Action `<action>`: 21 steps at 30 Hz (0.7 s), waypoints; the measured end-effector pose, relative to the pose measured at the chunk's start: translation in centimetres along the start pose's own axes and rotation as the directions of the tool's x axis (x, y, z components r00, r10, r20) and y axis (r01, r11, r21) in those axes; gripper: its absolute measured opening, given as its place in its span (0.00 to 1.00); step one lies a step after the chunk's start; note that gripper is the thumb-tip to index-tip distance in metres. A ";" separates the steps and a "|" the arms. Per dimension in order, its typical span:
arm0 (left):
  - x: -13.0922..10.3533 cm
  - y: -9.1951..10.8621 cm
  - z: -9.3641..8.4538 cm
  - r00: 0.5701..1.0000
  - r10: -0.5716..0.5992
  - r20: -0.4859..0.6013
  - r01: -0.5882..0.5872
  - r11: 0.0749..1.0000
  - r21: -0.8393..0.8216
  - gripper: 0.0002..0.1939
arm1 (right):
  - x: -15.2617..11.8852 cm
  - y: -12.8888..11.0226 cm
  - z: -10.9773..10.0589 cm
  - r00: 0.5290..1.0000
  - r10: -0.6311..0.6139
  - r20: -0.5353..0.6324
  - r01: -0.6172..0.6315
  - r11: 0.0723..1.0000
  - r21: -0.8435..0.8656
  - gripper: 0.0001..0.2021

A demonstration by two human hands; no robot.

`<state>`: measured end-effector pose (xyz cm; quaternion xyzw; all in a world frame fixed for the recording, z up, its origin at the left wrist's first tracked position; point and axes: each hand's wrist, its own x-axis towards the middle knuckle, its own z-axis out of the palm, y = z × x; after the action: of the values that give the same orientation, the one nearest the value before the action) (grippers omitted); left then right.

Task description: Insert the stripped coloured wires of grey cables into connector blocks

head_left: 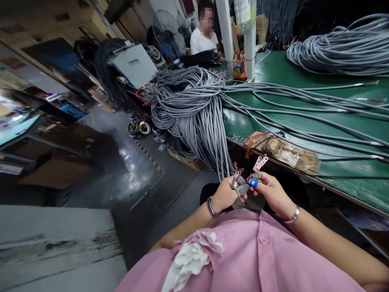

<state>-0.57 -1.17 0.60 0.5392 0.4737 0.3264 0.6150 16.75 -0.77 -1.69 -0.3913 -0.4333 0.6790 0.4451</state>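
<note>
My left hand [225, 194] is closed on the end of a grey cable, where a fan of thin coloured wires [238, 170] sticks up by the fingers. Grey wrapping covers some of its fingertips. Close on the right, my right hand [273, 192] has its thumb and fingers pinched together, with a small blue piece [253, 182] at the thumb tip. Whether that piece is worn or held, I cannot tell. What lies between those fingers is too small to make out. A pale pink clip [260, 163] stands just above the right hand.
A large bundle of grey cables [191, 97] hangs over the edge of the green table [273, 67]. On that edge lies a taped brown block [279, 152] with wires. A cable coil [340, 46] rests at the back right. Another person [204, 38] sits beyond the bundle.
</note>
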 end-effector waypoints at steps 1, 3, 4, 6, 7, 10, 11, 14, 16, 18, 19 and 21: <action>0.0 -0.1 0.1 1.000 0.011 -0.023 -0.011 1.000 -0.018 0.17 | 0.0 0.1 0.0 1.000 0.002 -0.012 -0.002 1.000 0.006 0.13; 0.0 -0.6 0.5 0.995 0.034 -0.091 -0.042 0.996 -0.083 0.17 | -0.1 0.2 0.2 0.999 0.016 -0.038 -0.016 1.000 0.018 0.12; 0.0 -0.8 0.8 0.990 0.040 -0.136 -0.058 0.990 -0.128 0.17 | -0.2 0.2 0.3 0.998 0.024 -0.049 -0.023 1.000 0.021 0.12; 0.1 -1.0 1.2 0.971 0.034 -0.236 -0.087 0.972 -0.218 0.17 | -0.5 0.1 0.6 0.999 0.024 -0.048 -0.024 1.000 0.007 0.12; 0.1 -1.1 1.4 0.960 0.023 -0.279 -0.098 0.961 -0.258 0.17 | -0.7 0.0 0.8 0.999 0.012 -0.038 -0.012 1.000 -0.015 0.12; 0.1 -1.0 1.9 0.936 -0.016 -0.351 -0.111 0.934 -0.340 0.17 | -1.2 -0.3 1.3 0.998 -0.064 0.007 0.065 0.991 -0.113 0.12; 0.1 -1.0 1.9 0.934 -0.023 -0.355 -0.109 0.931 -0.348 0.17 | -1.3 -0.4 1.3 0.996 -0.089 0.016 0.091 0.986 -0.142 0.12; -0.1 -1.3 1.7 0.939 -0.006 -0.344 -0.098 0.954 -0.284 0.18 | -1.5 -0.6 1.2 0.995 -0.099 0.013 0.100 0.981 -0.168 0.12; -0.3 -1.5 1.6 0.946 0.012 -0.324 -0.084 0.974 -0.208 0.17 | -1.4 -0.9 1.1 0.998 -0.059 -0.004 0.058 0.988 -0.142 0.14; -0.5 -1.5 1.5 0.957 0.017 -0.290 -0.063 0.987 -0.149 0.17 | -1.3 -1.3 1.0 1.000 -0.021 -0.014 0.019 0.994 -0.110 0.15; -0.6 -1.4 1.6 0.963 0.016 -0.269 -0.052 0.990 -0.128 0.17 | -1.1 -1.5 1.1 1.000 -0.008 -0.009 0.007 0.995 -0.097 0.16; -0.6 -1.0 1.7 0.975 0.009 -0.224 -0.030 0.995 -0.091 0.18 | -0.9 -1.7 1.2 1.000 0.004 0.013 -0.004 0.997 -0.074 0.16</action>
<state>0.70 -2.56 -0.26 0.4743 0.5188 0.4126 0.5793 16.40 -1.47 0.42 -0.4040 -0.4602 0.6658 0.4262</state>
